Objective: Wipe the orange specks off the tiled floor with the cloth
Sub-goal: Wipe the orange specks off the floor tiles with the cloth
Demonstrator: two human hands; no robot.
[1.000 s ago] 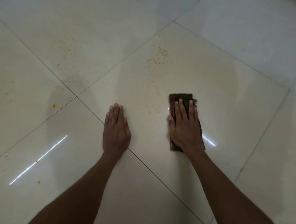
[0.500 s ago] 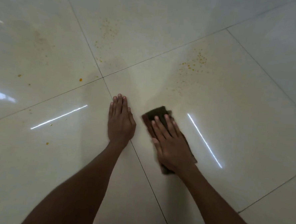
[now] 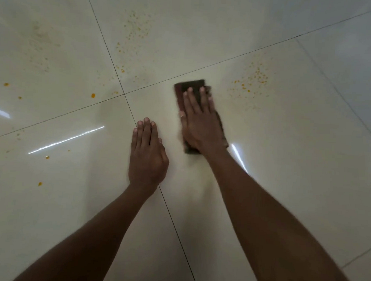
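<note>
A dark brown folded cloth (image 3: 192, 85) lies flat on the glossy cream tiled floor (image 3: 298, 169). My right hand (image 3: 199, 124) presses on it, palm down with fingers spread, covering most of it. My left hand (image 3: 147, 155) rests flat on the floor just left of and nearer than the cloth, holding nothing. A cluster of orange specks (image 3: 254, 78) lies just right of the cloth's far end. Another cluster of specks (image 3: 134, 34) is on the far tile. Larger orange drops (image 3: 93, 95) are scattered to the left.
Dark grout lines cross at a corner (image 3: 125, 94) just beyond my left hand. Bright light streaks (image 3: 66, 140) reflect off the tiles at left and beside my right wrist. More orange drops (image 3: 47, 157) lie at near left.
My right hand has slid the cloth forward, away from me, toward the speck cluster on the right. The left hand stays planted; the view has shifted.
</note>
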